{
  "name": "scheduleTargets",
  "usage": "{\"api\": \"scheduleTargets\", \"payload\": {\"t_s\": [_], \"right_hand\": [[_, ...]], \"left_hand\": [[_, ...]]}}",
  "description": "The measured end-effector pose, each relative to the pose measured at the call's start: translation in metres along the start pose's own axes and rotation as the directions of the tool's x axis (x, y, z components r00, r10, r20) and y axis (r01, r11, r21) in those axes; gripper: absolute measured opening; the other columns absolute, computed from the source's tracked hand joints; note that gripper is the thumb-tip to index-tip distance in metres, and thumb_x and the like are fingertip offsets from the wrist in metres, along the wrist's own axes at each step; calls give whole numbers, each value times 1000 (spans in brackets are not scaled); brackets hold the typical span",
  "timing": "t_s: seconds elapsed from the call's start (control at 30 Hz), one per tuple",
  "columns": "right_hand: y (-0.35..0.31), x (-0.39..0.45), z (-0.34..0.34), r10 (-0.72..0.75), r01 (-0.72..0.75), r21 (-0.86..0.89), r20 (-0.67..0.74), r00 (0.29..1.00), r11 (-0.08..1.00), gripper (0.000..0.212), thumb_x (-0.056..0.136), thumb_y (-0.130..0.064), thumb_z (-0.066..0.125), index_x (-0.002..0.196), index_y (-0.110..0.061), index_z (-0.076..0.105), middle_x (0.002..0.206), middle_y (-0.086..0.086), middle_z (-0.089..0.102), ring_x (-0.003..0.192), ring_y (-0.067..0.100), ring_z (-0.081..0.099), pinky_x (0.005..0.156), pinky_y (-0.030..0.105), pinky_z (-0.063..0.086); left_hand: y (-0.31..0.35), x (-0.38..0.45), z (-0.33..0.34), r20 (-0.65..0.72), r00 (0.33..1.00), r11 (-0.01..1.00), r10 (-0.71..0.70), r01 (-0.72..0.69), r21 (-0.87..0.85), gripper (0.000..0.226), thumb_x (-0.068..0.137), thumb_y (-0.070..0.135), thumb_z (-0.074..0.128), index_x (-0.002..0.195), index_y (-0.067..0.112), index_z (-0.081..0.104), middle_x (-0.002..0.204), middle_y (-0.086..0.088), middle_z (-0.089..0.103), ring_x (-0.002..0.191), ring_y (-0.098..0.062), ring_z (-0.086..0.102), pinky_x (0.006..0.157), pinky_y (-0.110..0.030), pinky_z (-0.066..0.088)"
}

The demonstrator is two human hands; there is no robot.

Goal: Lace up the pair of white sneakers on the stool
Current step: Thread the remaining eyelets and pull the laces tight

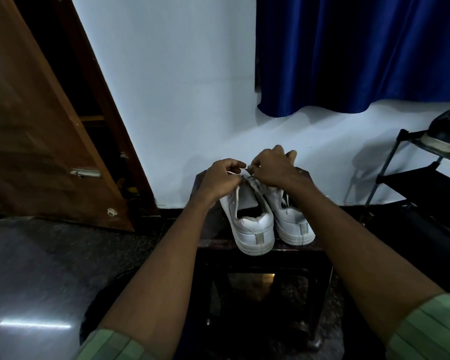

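Observation:
Two white sneakers stand side by side on a dark stool (pixel 260 258), heels toward me. Over the front of the left sneaker (pixel 252 229), my left hand (pixel 220 179) has its fingers curled and pinches a thin white lace (pixel 244 168). My right hand (pixel 273 168) pinches the same lace from the other side, right above the eyelets. The two hands almost touch. The right sneaker (pixel 291 222) stands untouched under my right wrist. The toes of both shoes are hidden behind my hands.
A white wall rises just behind the stool. A brown wooden door (pixel 44 131) leans open at the left. A blue curtain (pixel 348 53) hangs upper right. At the right edge stands a black shoe rack (pixel 411 178) with a dark shoe (pixel 447 136) on top. The floor is glossy.

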State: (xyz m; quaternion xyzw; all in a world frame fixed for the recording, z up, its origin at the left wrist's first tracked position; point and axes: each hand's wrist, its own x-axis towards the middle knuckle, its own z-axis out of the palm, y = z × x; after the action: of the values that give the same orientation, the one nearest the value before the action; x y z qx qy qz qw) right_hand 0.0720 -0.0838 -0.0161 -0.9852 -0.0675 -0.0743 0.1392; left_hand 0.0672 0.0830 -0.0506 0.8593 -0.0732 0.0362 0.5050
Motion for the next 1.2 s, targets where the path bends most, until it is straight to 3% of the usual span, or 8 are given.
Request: {"api": "scheduleTargets", "payload": {"t_s": [0.2,0.3,0.4,0.5,0.73,0.93,1.07,1.2], "right_hand": [[3,5,10,-12,16,-65,58,998,998,19,91,-35,67,87,-20,77,86,-2,65,110,23,39,86,44,21],[6,11,0,71,-83,200,69,995,976,26,88,-39,69,73,-18,69,82,-2,64,96,21,54,86,38,39],[8,10,-26,200,-232,813,145,969,534,19,87,-26,72,76,-11,67,71,1,65,67,17,56,62,29,41],[12,7,-45,205,-221,935,168,964,277,16,92,-26,70,83,-12,71,68,-1,65,59,13,54,57,26,38],[-6,-8,-51,122,-211,937,184,975,278,19,93,-14,65,110,-9,69,98,1,81,98,12,76,94,38,39],[-7,-11,-49,147,-221,935,186,971,278,13,92,-2,65,103,-5,69,100,7,80,83,6,76,69,20,47],[-6,-7,-46,175,-258,926,215,961,277,6,90,-12,70,90,-18,71,88,-6,80,90,6,74,92,39,34],[-12,-6,-39,193,-282,901,229,954,329,16,83,-4,62,85,-16,72,82,-1,70,85,14,65,88,39,36]], "left_hand": [[2,0,-2,-33,999,1000,-11,11,-8,35,88,6,65,114,25,78,106,6,75,99,-9,70,85,-26,56],[2,0,-1,-72,997,1000,8,-8,-7,26,90,11,66,105,27,80,99,12,76,93,-7,70,83,-25,55],[9,-1,-1,-130,991,999,30,-35,-35,10,93,27,70,95,26,81,90,14,77,86,-3,70,81,-24,53],[23,-6,-1,-124,988,993,92,-100,-64,27,101,39,63,90,24,82,75,18,73,69,-3,64,69,-17,44],[39,-10,16,-60,996,983,73,-82,-166,31,98,49,66,112,23,78,100,9,77,95,-7,70,85,-27,52],[51,-13,16,40,997,923,-69,79,-377,22,99,31,65,105,16,79,102,3,73,96,-7,64,77,-25,45],[53,-10,8,13,996,854,-93,86,-513,15,100,27,61,104,23,75,109,3,78,100,-8,68,76,-23,42],[50,-12,13,2,990,862,-138,121,-493,33,91,27,77,121,16,66,107,-2,79,104,-16,73,72,-22,42]]}}
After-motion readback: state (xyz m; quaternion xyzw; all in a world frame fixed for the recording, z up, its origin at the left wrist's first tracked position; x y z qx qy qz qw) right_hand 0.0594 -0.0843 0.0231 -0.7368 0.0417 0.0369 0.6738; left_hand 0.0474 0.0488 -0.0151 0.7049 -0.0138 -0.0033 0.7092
